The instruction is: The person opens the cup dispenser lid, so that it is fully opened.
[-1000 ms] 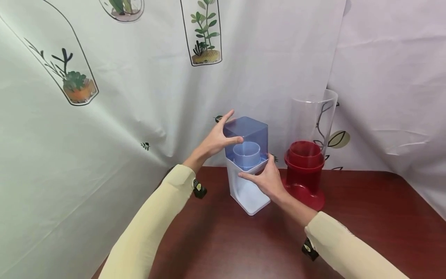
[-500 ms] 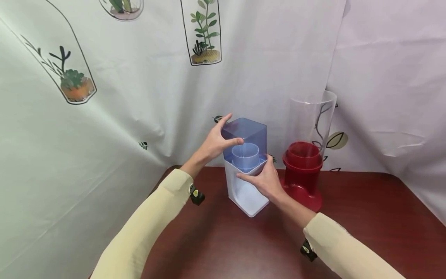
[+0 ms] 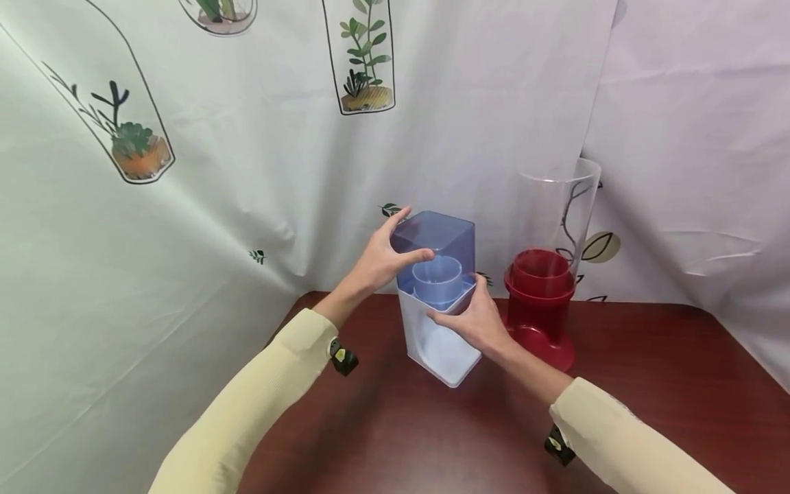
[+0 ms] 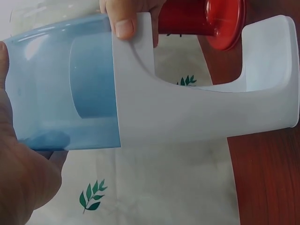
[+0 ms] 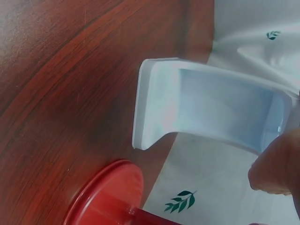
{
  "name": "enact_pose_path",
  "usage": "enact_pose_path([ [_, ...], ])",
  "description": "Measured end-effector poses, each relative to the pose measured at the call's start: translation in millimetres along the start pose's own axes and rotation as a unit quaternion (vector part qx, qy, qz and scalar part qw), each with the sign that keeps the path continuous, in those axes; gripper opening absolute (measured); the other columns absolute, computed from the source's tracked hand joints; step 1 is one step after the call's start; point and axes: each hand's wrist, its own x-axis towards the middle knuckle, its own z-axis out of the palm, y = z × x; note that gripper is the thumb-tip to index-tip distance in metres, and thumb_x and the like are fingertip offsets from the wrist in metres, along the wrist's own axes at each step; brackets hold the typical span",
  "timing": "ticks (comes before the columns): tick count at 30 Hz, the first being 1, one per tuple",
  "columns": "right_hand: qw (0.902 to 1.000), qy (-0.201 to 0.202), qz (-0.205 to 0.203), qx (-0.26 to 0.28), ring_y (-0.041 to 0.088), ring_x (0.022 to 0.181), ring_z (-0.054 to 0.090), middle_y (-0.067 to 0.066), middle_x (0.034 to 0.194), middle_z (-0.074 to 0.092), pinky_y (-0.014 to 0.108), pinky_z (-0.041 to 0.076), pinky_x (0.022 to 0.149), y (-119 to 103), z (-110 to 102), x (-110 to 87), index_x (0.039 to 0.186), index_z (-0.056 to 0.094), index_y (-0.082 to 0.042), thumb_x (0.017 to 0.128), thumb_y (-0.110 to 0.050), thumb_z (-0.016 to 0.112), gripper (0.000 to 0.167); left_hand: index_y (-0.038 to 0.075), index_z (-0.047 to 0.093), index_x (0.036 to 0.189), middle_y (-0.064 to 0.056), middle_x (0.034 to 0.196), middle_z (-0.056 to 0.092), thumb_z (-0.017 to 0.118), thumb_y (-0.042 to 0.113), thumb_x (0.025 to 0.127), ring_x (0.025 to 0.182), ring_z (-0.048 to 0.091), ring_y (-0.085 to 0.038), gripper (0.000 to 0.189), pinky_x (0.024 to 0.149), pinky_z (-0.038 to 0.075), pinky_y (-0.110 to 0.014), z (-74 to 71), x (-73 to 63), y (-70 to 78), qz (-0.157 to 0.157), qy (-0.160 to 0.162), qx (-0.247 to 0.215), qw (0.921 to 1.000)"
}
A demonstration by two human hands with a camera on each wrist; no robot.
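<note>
A cup dispenser with a white stand (image 3: pixel 439 351) and a see-through blue cover (image 3: pixel 455 241) is upright at the table's back; whether its foot touches the table I cannot tell. My left hand (image 3: pixel 381 259) grips the cover near its top, thumb across the front and fingers round the far side. Lower down, my right hand (image 3: pixel 480 319) holds the stand's upper part just below the cover, its thumb (image 5: pixel 276 171) at the front. Inside the cover a round collar (image 3: pixel 437 280) shows. From the side, cover (image 4: pixel 51 84) and stand (image 4: pixel 187 115) meet along a straight seam.
Close by on the right stands a red dispenser base (image 3: pixel 540 295) with a tall clear tube (image 3: pixel 558 206) on it. A white curtain (image 3: pixel 265 206) printed with plants hangs right behind the dark red wooden table (image 3: pixel 420 439).
The blue and white dispenser has turned slightly, its front foot corner shifting a little right and towards me. Both hands keep their hold on it. The red dispenser has stayed put.
</note>
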Motion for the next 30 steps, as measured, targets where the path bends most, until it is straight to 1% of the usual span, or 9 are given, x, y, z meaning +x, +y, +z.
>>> enact_pose_path([
  [2, 1.0000, -0.008, -0.002, 0.001, 0.040, 0.134, 0.051, 0.020, 0.151, 0.045, 0.057, 0.053, 0.105, 0.6, -2.8, -1.8, 0.161, 0.021, -0.004, 0.081, -0.036, 0.091, 0.111, 0.021, 0.029, 0.169, -0.009, 0.169, 0.036, 0.086, 0.061, 0.082, 0.151, 0.040, -0.030, 0.111, 0.120, 0.037, -0.057, 1.3, -3.6, 1.9, -0.004, 0.003, 0.000, 1.0000],
  [4, 0.9999, -0.016, -0.004, 0.000, 0.040, 0.134, 0.051, 0.020, 0.151, 0.046, 0.056, 0.054, 0.104, 1.1, -6.0, -4.2, 0.161, 0.021, -0.004, 0.082, -0.036, 0.090, 0.110, 0.019, 0.029, 0.169, -0.010, 0.169, 0.037, 0.087, 0.054, 0.084, 0.150, 0.041, -0.030, 0.109, 0.119, 0.038, -0.056, 2.9, -7.3, 4.0, -0.006, 0.004, -0.001, 1.0000],
  [7, 0.9997, -0.023, -0.006, -0.003, 0.039, 0.132, 0.052, 0.019, 0.149, 0.047, 0.055, 0.055, 0.103, 1.3, -9.9, -8.5, 0.160, 0.023, -0.005, 0.081, -0.037, 0.091, 0.108, 0.017, 0.029, 0.169, -0.010, 0.167, 0.040, 0.087, 0.052, 0.084, 0.146, 0.046, -0.028, 0.109, 0.118, 0.041, -0.053, 5.4, -12.8, 8.3, -0.008, 0.005, -0.007, 0.9999],
  [11, 0.9992, -0.037, -0.013, 0.007, 0.037, 0.131, 0.053, 0.017, 0.148, 0.048, 0.053, 0.056, 0.102, 2.2, -14.9, -13.8, 0.159, 0.026, -0.008, 0.080, -0.035, 0.092, 0.107, 0.017, 0.030, 0.169, -0.007, 0.162, 0.046, 0.088, 0.049, 0.085, 0.140, 0.050, -0.024, 0.107, 0.117, 0.041, -0.048, 8.5, -19.5, 15.3, -0.010, 0.011, -0.010, 0.9998],
  [15, 0.9986, -0.049, -0.016, 0.013, 0.037, 0.131, 0.054, 0.016, 0.147, 0.049, 0.053, 0.056, 0.102, 3.5, -20.4, -18.3, 0.158, 0.027, -0.009, 0.080, -0.035, 0.093, 0.106, 0.016, 0.031, 0.168, -0.005, 0.161, 0.048, 0.088, 0.044, 0.086, 0.142, 0.049, -0.022, 0.104, 0.119, 0.039, -0.047, 11.4, -26.1, 22.6, -0.017, 0.018, 0.001, 0.9997],
  [18, 0.9982, -0.056, -0.020, 0.009, 0.037, 0.130, 0.056, 0.017, 0.146, 0.051, 0.053, 0.056, 0.101, 4.1, -23.9, -20.8, 0.158, 0.027, -0.007, 0.080, -0.037, 0.092, 0.106, 0.016, 0.031, 0.168, -0.004, 0.165, 0.044, 0.088, 0.043, 0.086, 0.147, 0.044, -0.022, 0.103, 0.121, 0.035, -0.048, 13.4, -30.5, 27.5, -0.022, 0.022, 0.014, 0.9994],
  [22, 0.9977, -0.062, -0.027, 0.001, 0.038, 0.130, 0.056, 0.018, 0.147, 0.052, 0.054, 0.055, 0.102, 4.2, -28.0, -24.1, 0.158, 0.028, -0.007, 0.081, -0.038, 0.092, 0.105, 0.017, 0.033, 0.167, -0.004, 0.167, 0.040, 0.087, 0.044, 0.087, 0.148, 0.043, -0.024, 0.100, 0.121, 0.036, -0.051, 15.7, -36.0, 32.5, -0.023, 0.026, 0.024, 0.9991],
  [27, 0.9972, -0.069, -0.028, 0.000, 0.038, 0.133, 0.055, 0.017, 0.149, 0.051, 0.054, 0.054, 0.103, 3.0, -34.1, -30.6, 0.159, 0.027, -0.009, 0.080, -0.037, 0.093, 0.107, 0.019, 0.038, 0.165, -0.004, 0.160, 0.049, 0.089, 0.047, 0.084, 0.137, 0.053, -0.024, 0.100, 0.114, 0.044, -0.050, 18.8, -42.0, 37.3, -0.026, 0.037, 0.028, 0.9986],
  [30, 0.9972, -0.071, -0.020, -0.015, 0.039, 0.134, 0.054, 0.017, 0.150, 0.050, 0.055, 0.055, 0.103, 2.5, -38.7, -34.7, 0.160, 0.027, -0.009, 0.079, -0.041, 0.092, 0.109, 0.021, 0.039, 0.164, -0.004, 0.155, 0.053, 0.089, 0.050, 0.083, 0.132, 0.056, -0.024, 0.099, 0.111, 0.047, -0.050, 20.5, -43.9, 40.4, -0.028, 0.037, 0.033, 0.9984],
])
